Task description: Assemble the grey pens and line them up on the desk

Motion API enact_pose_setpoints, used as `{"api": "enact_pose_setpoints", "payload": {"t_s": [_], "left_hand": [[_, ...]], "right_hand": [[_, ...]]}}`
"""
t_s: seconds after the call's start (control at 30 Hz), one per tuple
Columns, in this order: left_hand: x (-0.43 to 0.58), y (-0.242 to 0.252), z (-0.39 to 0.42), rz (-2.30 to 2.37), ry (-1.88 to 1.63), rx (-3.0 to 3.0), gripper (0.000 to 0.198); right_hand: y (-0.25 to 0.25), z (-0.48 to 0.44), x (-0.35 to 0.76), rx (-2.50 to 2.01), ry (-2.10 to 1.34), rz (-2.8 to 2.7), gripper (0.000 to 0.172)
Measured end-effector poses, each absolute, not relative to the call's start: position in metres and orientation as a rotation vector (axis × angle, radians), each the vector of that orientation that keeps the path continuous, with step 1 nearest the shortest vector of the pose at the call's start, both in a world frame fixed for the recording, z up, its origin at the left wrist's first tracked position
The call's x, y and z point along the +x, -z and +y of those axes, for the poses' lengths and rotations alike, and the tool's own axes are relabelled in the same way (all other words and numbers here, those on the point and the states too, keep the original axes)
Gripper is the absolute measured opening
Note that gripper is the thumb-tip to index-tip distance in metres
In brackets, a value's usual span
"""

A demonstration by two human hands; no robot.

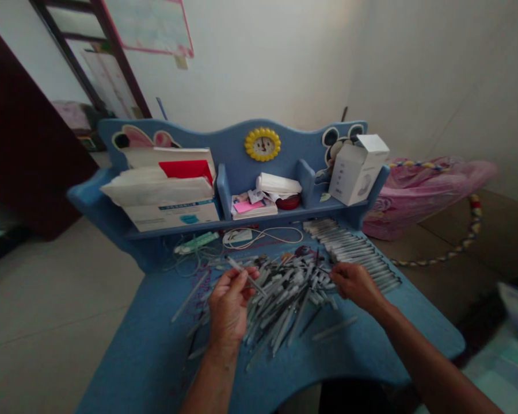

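My left hand (229, 303) is closed around a clear, slim pen (236, 264), held at a slant above the left side of a heap. My right hand (356, 285) is pinched closed at the heap's right edge. A thin dark piece shows by its fingertips, too small to name. Between and below both hands spreads the heap of loose pens and pen parts (280, 307), mostly clear or grey. Beyond my right hand, similar pens lie side by side in a neat row (362, 253). One single pen (335, 328) lies in front of the heap.
The blue desk (155, 345) has a raised shelf behind with papers, a white box (357, 171) and a yellow clock (262, 144). A white cable (280, 231) and a pale green object (197, 242) lie below it. A pink-wrapped bundle (431, 190) stands to the right.
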State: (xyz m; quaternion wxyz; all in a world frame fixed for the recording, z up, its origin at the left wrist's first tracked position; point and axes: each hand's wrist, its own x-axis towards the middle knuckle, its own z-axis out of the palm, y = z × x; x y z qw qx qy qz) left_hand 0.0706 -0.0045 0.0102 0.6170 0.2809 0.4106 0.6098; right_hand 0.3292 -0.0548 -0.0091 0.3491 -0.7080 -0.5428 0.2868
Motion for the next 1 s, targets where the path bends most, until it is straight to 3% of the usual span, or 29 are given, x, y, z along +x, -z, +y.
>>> {"api": "enact_pose_setpoints", "payload": {"t_s": [0.23,0.43,0.83,1.0], "left_hand": [[0.077,-0.008,-0.006,0.897,-1.376,0.631,0.021],[0.078,-0.006,-0.006,0.858,-1.36,0.651,0.021],[0.084,-0.004,-0.013,0.784,-1.28,0.668,0.02],[0.087,-0.003,-0.017,0.778,-1.244,0.676,0.017]], "right_hand": [[0.013,-0.08,0.319,-2.261,-0.398,-1.778,0.017],[0.019,-0.085,0.314,-2.482,-0.358,-1.845,0.019],[0.005,-0.094,0.319,-2.511,-0.258,-1.706,0.015],[-0.002,-0.113,0.296,-2.162,-0.273,-1.649,0.011]]}}
